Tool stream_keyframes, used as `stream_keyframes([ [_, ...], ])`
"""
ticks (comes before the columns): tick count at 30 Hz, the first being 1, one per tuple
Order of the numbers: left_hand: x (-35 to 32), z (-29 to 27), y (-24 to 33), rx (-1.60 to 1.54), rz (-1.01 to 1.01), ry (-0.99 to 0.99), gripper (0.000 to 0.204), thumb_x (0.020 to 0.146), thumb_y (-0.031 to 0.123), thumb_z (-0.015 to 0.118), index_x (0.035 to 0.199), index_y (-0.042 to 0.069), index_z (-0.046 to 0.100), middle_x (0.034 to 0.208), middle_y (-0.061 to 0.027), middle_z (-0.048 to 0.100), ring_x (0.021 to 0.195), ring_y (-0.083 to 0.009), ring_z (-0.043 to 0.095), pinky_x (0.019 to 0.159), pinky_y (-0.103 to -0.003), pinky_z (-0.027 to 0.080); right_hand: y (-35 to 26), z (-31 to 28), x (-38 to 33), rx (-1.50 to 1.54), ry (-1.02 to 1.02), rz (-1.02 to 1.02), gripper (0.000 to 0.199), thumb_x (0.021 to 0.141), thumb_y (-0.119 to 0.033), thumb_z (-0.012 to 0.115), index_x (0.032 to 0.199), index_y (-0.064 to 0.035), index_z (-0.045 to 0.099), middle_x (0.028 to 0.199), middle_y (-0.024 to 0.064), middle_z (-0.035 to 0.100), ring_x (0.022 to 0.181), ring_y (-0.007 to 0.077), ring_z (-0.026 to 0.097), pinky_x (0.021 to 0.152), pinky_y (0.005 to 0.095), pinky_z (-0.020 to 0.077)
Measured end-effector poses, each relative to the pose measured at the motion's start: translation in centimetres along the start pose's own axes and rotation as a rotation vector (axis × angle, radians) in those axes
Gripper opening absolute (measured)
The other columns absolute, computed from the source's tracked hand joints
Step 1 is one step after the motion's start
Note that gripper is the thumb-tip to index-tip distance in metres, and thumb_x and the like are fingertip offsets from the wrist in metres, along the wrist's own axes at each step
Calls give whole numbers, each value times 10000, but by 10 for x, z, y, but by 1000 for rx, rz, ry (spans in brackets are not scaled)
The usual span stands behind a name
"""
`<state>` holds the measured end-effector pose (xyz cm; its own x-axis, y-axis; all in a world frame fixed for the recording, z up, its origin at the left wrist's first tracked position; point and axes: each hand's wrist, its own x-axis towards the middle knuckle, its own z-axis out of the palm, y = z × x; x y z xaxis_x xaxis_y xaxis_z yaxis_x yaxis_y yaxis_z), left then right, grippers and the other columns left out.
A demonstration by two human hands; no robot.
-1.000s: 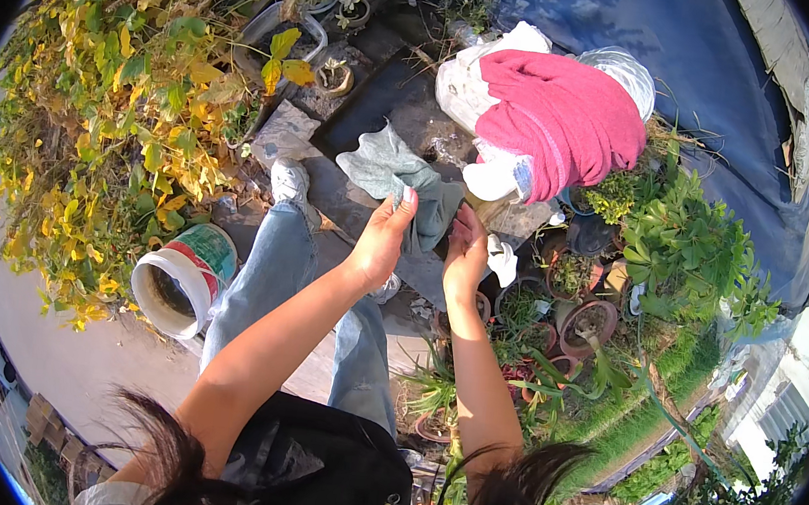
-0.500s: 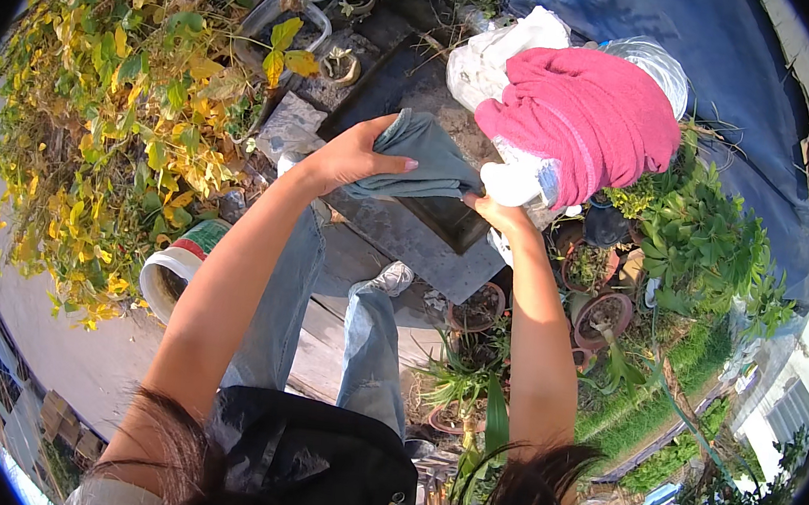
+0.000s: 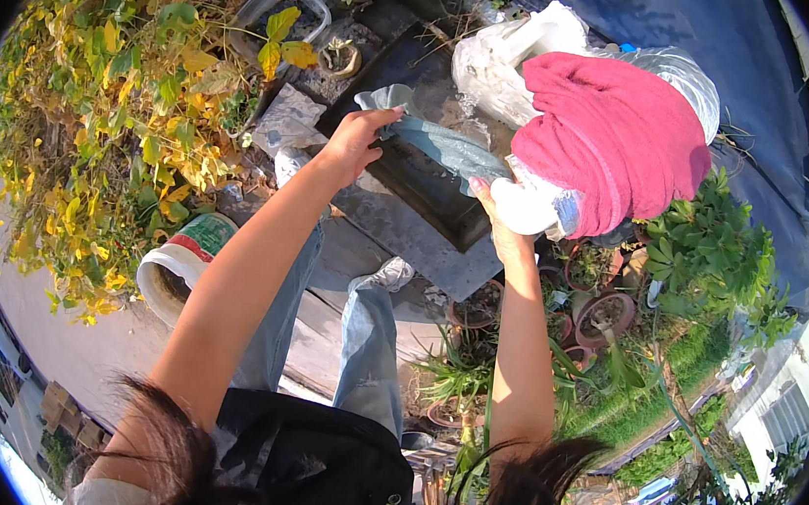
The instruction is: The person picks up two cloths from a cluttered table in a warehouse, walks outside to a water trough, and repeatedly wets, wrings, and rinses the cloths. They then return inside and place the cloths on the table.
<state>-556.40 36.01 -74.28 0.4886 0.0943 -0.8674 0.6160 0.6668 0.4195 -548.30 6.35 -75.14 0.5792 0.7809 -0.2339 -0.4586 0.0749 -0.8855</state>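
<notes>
Head view: looks down past two forearms to a grey-green cloth point(image 3: 440, 145) pulled long between bare hands
Left hand point(image 3: 350, 146): grips one end with fingers curled closed, leaving a loose flap beyond the grip
Right hand point(image 3: 505, 219): pinches the other end under the thumb (most fingers hidden from sight), just beside a white rounded object point(image 3: 525, 207)
Cloth: hangs above a dark shallow tray point(image 3: 427, 193), slants down toward the right, looks bunched into a narrow band
Pink towel point(image 3: 613, 141): drapes over a bulky pile right of the cloth, next to a white bag point(image 3: 493, 70)
Bucket point(image 3: 154, 290): stands near the left forearm, partly covered by it, white inside the rim, green and red outside
Potted plants point(image 3: 605, 318): cluster to the right of the right forearm
Yellowing vines point(image 3: 112, 123): fill the upper left
</notes>
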Motion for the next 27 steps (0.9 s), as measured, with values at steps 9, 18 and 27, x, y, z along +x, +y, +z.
stream_keyframes([
  [9, 18, 24, -59, 781, 437, -132, 881, 775, 5, 695, 1555, 141, 310, 1554, -134, 414, 1472, -277, 364, 1167, -394, 344, -5, 71, 5, 600, 660, -73, 354, 947, -41, 612, 1296, -18, 557, 1278, 126, 615, 1199, 267, 595, 1073, 482, 475],
  [18, 43, 54, -61, 294, 473, -115, 292, 927, 31, 684, 1190, 53, 558, 1111, -31, 661, 1028, -118, 629, 900, -304, 524, 23, 39, -8, 705, 448, -145, 451, 969, -79, 597, 1411, -96, 506, 1400, 80, 578, 1316, 267, 541, 1119, 541, 439],
  [27, -9, 79, -78, -345, 293, -229, 677, 773, -175, 647, 1356, 91, 429, 1284, -28, 546, 1231, -138, 517, 1055, -286, 392, 82, 45, 45, 987, 478, 62, 591, 1025, -493, 440, 1414, -54, 506, 1405, 101, 567, 1339, 302, 509, 1122, 597, 396],
])
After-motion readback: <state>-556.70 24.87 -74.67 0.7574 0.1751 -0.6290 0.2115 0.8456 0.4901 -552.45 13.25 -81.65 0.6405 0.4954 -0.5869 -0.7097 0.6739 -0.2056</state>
